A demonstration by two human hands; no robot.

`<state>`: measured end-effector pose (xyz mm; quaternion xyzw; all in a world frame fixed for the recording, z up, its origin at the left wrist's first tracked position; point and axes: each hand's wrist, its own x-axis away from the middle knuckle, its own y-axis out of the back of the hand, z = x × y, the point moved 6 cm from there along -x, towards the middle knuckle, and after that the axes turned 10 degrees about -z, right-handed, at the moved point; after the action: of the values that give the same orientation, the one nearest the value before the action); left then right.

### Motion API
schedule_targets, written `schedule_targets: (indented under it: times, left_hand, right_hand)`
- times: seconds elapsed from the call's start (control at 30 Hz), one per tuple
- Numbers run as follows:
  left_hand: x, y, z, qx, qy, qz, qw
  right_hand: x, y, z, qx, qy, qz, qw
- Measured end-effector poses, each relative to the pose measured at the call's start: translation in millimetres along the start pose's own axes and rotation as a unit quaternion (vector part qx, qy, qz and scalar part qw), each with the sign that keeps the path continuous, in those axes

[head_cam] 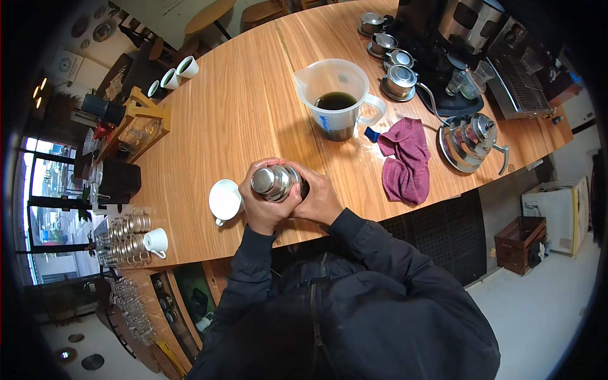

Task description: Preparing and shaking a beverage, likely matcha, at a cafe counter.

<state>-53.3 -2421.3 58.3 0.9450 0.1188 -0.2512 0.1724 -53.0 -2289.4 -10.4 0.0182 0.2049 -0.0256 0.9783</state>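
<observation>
Both of my hands are wrapped around a metal cocktail shaker [277, 183], held over the near edge of the wooden counter. My left hand [260, 204] grips it from the left, and my right hand [317, 192] closes round it from the right, fingers overlapping. The shaker's capped end faces the camera; its lower part is hidden by the hands. A white cup [224, 200] stands just left of my left hand. Beyond the hands sits a clear plastic measuring jug [332, 80], partly filled with dark liquid. A crumpled purple cloth [406, 164] lies to the right.
A gooseneck kettle [468, 142] stands right of the cloth. Several metal drip filters [400, 78] line the back beside a coffee grinder [468, 28]. At left are metal-handled glasses [128, 232], another white cup [156, 241], a wooden stand [142, 111] and white cups of dark contents [187, 68].
</observation>
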Motion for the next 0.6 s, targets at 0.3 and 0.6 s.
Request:
schedule_targets:
  times: [0.3, 0.6]
  left_hand:
    - [4, -3, -7, 0.019, -0.015, -0.027, 0.999]
    - [5, -1, 3, 0.061, 0.016, -0.025, 0.998]
  right_hand:
    - [2, -5, 32, 0.006, 0.048, -0.021, 0.999]
    - [-24, 8, 21, -0.171, 0.011, 0.126, 0.977]
